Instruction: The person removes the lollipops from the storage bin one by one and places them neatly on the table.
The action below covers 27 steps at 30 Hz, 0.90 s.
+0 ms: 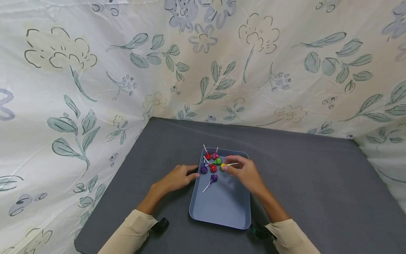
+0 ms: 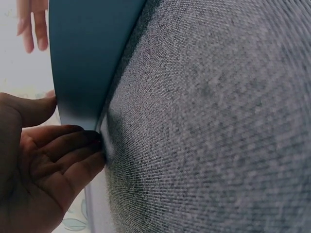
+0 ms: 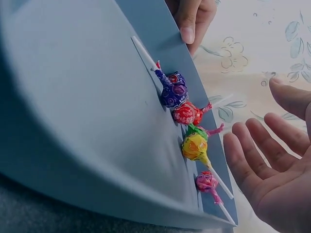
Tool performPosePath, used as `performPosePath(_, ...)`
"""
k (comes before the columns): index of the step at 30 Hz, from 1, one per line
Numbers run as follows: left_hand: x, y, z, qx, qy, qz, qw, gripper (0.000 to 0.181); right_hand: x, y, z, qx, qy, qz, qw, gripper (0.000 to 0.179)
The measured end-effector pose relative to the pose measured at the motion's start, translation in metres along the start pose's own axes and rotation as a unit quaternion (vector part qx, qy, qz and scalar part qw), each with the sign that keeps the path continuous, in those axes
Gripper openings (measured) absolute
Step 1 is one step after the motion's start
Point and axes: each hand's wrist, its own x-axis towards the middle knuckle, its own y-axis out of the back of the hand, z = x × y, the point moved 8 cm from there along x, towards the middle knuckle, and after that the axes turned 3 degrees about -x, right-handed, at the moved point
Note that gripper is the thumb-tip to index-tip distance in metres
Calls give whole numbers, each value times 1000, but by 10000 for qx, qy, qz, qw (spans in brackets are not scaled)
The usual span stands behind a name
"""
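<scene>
A grey-blue tray point(image 1: 222, 208) lies on the dark cloth with several wrapped lollipops toward its far end. My left hand point(image 1: 180, 177) holds the tray's left side; in the left wrist view the thumb meets the rim and the fingers lie against the outer wall. Over the lollipops hovers my right hand point(image 1: 247, 174), fingers loosely spread and holding nothing. Nearest to its fingertips is a yellow lollipop point(image 3: 195, 147). Around it are a pink lollipop point(image 3: 207, 181), a green one point(image 1: 217, 161), a red one point(image 3: 187, 113) and a purple one point(image 3: 175, 95).
Another purple lollipop point(image 1: 204, 170) sits by the tray's left wall, and a second red lollipop point(image 1: 207, 156) is near the far rim. Dark grey cloth point(image 1: 317, 187) covers the table. A flowered curtain point(image 1: 203, 70) rises behind it and along the sides.
</scene>
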Motion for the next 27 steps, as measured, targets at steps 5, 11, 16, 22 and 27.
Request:
performPosePath(5, 0, 1, -1, 26, 15, 8, 10000, 53, 4, -3, -2, -27, -12, -24, 10000, 39)
performPosePath(11, 0, 1, -2, 23, 67, 1, 10000, 53, 8, -6, -1, -8, -57, -85, 9999, 42)
performPosePath(16, -1, 2, -2, 41, 61, 7, 10000, 52, 12, -8, -5, -24, -90, -159, 9998, 45)
performPosePath(22, -1, 2, -2, 72, 8, -19, 10000, 52, 15, -14, -9, -75, -63, -234, 9997, 44)
performPosePath(27, -2, 0, -3, 85, 45, -66, 9999, 51, 17, -22, -5, -103, -159, -328, 9993, 40)
